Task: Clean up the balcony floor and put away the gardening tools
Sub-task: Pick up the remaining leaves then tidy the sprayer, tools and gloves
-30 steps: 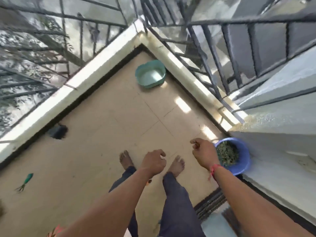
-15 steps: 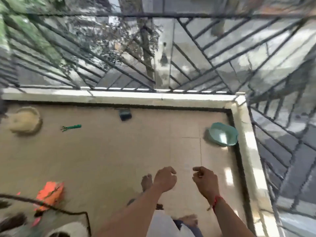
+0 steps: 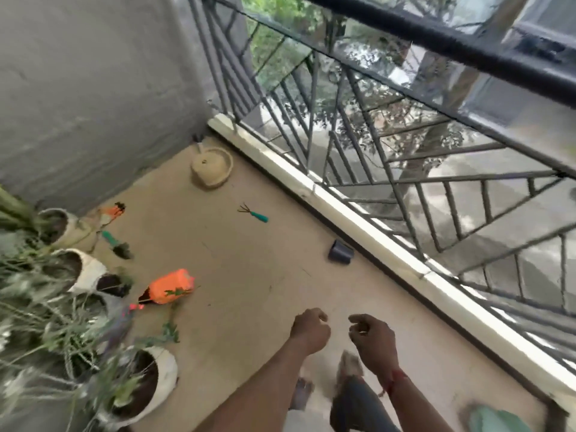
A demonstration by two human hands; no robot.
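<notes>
On the beige balcony floor [image 3: 249,269] lie a small hand rake with a green handle [image 3: 254,213], a green-handled trowel [image 3: 117,244] near the pots, an orange tool [image 3: 112,211] by the wall and an orange bottle-like thing [image 3: 168,289] on its side. My left hand [image 3: 309,330] hangs over the floor with curled fingers and holds nothing. Just to its right, my right hand [image 3: 372,338] is loosely curled, also holding nothing. Both hands are well short of the tools.
Several white pots with green plants [image 3: 87,272] line the left side below a grey wall [image 3: 93,82]. A beige upturned pot [image 3: 212,166] sits in the far corner. A dark short cylinder [image 3: 340,251] lies by the white curb [image 3: 358,219] under the metal railing [image 3: 405,151]. A teal basin [image 3: 498,419] shows at bottom right.
The view has swung left from the teal basin corner to the wall with the plant pots. Both hands keep the same curled pose in front of me.
</notes>
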